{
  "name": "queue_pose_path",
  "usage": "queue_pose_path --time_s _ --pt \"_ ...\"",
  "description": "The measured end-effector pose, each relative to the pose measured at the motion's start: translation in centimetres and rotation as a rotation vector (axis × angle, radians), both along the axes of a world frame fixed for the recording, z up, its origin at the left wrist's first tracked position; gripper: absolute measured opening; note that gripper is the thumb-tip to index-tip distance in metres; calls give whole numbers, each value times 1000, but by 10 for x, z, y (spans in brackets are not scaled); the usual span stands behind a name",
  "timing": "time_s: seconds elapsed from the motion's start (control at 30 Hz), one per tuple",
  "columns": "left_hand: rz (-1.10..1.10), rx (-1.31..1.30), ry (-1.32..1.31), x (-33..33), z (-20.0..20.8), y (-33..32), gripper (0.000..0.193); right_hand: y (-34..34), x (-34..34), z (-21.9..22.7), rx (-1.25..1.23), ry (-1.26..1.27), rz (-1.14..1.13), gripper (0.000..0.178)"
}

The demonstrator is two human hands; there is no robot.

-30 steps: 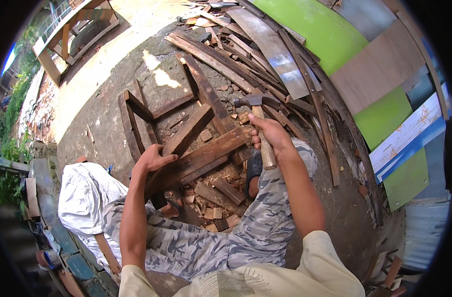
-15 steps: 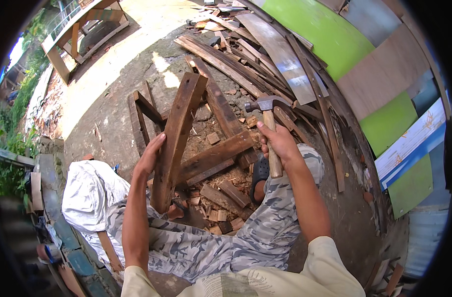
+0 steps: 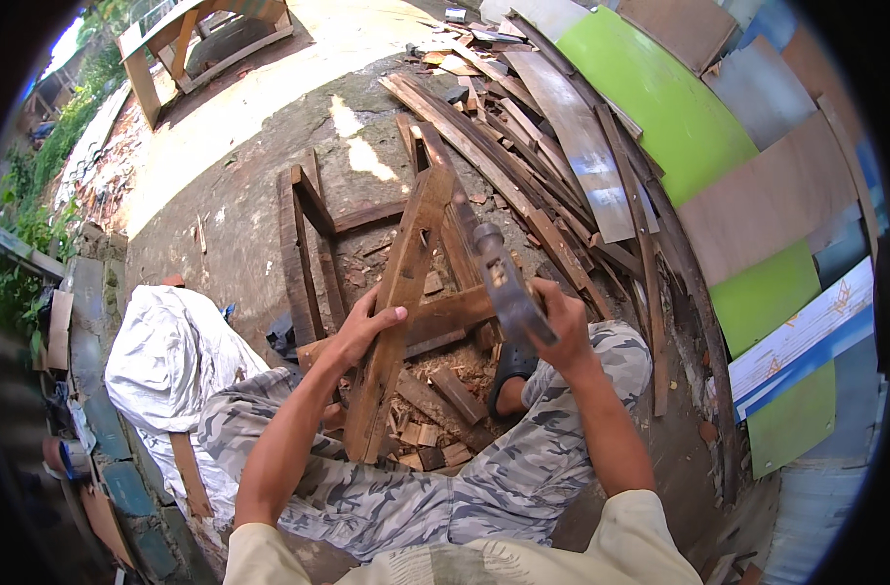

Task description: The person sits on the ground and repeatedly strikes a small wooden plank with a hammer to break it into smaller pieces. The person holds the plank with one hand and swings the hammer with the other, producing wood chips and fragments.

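Note:
My left hand (image 3: 362, 336) is closed around a thick brown wooden beam (image 3: 396, 302), its thumb lying across the face. The beam leans at a slant between my knees, lower end close to me. In my right hand (image 3: 565, 330) is a claw hammer, its dark head (image 3: 508, 288) slightly blurred and raised just right of the beam, apart from it. The grip of its handle is mostly hidden by the fingers. A shorter crosspiece (image 3: 455, 314) passes behind the upright beam. Farther back, another slanted beam (image 3: 457, 234) stands beside it.
A wooden frame (image 3: 304, 244) rests on the ground at far left. Small offcuts and sawdust (image 3: 430, 429) lie between my feet. Long planks (image 3: 503, 166) are piled at the far right, beside green and brown panels (image 3: 659, 107). A white sack (image 3: 177, 356) lies left of my knee.
The beam in my left hand has swung more upright and shifted right. My right hand has turned the hammer, bringing its head lower and nearer the beam. The view has shifted a little.

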State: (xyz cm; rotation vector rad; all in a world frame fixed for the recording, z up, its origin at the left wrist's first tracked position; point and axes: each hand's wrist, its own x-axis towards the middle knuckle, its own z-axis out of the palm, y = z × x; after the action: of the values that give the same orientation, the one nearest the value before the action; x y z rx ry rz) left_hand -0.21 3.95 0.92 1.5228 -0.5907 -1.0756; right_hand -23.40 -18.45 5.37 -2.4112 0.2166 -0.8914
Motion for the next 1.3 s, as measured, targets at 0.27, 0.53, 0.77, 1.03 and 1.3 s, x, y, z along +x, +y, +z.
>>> queue_pose_path --time_s 0.27,0.53,0.77,1.03,1.3 --pt "46 41 -258 -19 -4 0 87 34 22 -3 -317 -29 259 29" --pt "-11 317 -539 -21 28 3 86 25 26 -25 74 249 -156 25" --pt "-260 372 -1032 -8 28 5 82 9 13 -9 277 160 -295 35" --pt "-470 268 -1316 -3 -18 -2 79 3 -18 -28 323 328 -310 30" --pt "-414 369 -1335 -27 -23 7 88 34 -42 -31 502 791 -323 36"
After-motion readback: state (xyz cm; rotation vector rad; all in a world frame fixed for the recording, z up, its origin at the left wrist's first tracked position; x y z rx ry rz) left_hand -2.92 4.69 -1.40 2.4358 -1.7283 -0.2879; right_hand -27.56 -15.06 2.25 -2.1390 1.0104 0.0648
